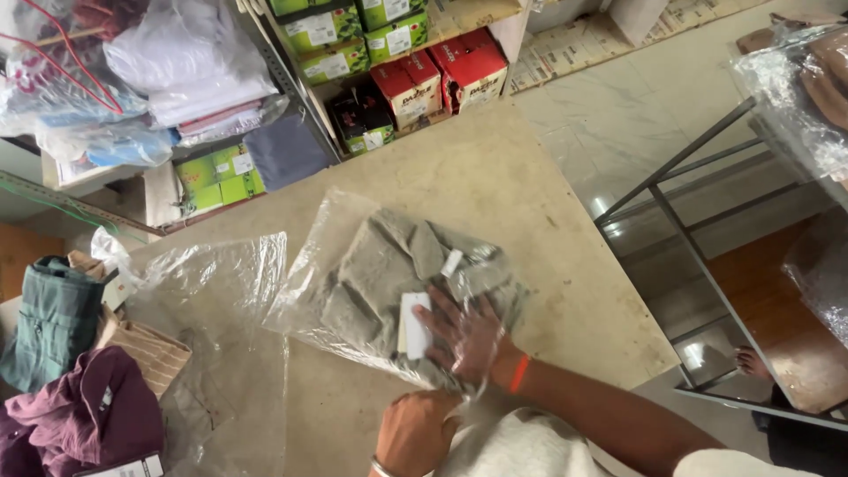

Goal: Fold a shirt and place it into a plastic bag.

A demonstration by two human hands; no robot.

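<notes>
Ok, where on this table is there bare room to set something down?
Bare table lies beyond the bagged grey garment, toward the shelf boxes, and along the right edge. The left is crowded: an empty plastic bag and folded clothes.

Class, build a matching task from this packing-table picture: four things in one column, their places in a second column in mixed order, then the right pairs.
Things
1. right hand
2. left hand
3. maroon garment
4. red boxes

Places
A. on the low shelf behind the table
B. at the bag's open edge, near the table's front
C. inside the clear bag, on the grey garment
D. in the pile at the table's left end

Pairs: 1-C, 2-B, 3-D, 4-A
</notes>
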